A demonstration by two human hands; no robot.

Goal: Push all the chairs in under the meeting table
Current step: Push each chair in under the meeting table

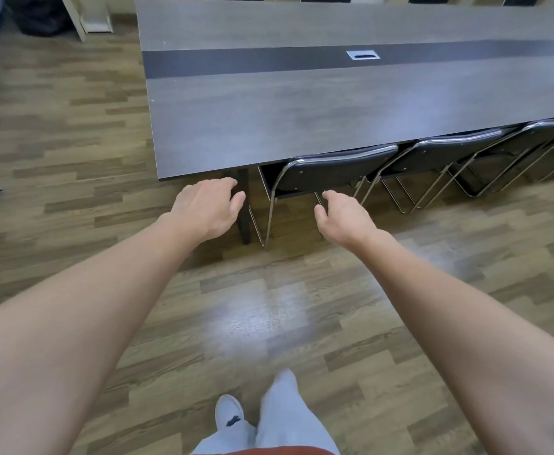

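The long grey wood-grain meeting table [302, 103] runs away to the right, and along its near long edge stand three black padded chairs with chrome tube frames, their backs touching or just beside that edge. The nearest black chair [331, 174] sits at the table's near left corner, its backrest lying parallel to the near edge and its seat already tucked beneath the top; the second chair [439, 156] and third chair [544, 133] line up beyond it to the right.

Both arms reach forward over the wood-plank floor [72, 133]. The left hand [208, 205] hangs with loosely curled fingers, holding nothing, off the corner and to the left of the chair's chrome frame, apart from it. The right hand [343, 213] is likewise relaxed and empty, just below the backrest's lower edge; whether it touches the frame I cannot tell.

The chair lies straight ahead, between the two hands, with the right hand nearer. It looks fully in, so any further push would run square to the table's near edge.
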